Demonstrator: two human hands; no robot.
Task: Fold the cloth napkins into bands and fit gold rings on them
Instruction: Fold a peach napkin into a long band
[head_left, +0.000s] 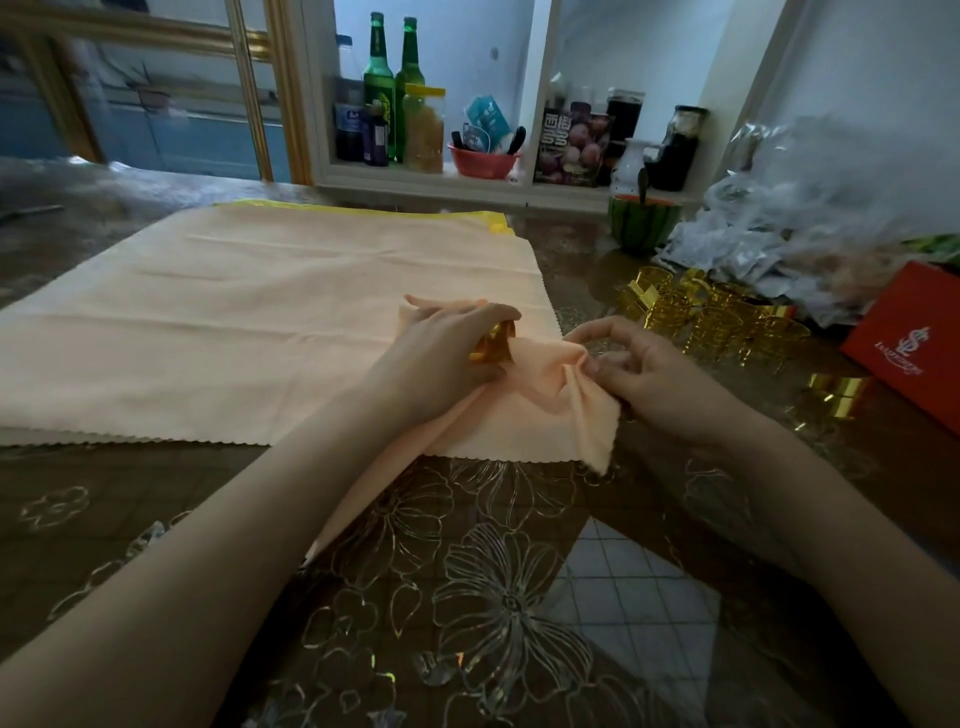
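Observation:
A peach napkin (545, 395) is gathered into a band and lies across the near right corner of a flat stack of peach napkins (218, 322). A gold ring (496, 343) sits around the band. My left hand (441, 358) grips the ring and the cloth inside it. My right hand (654, 374) pinches the bunched end of the napkin just right of the ring. The band's other end trails toward me under my left forearm.
A pile of gold rings (711, 317) lies to the right, with one more gold ring (836, 395) nearer me. A red box (914, 343) and crumpled plastic bags (810, 218) crowd the right side. A half watermelon (644, 221) stands behind. Shelves with bottles (379, 88) line the back.

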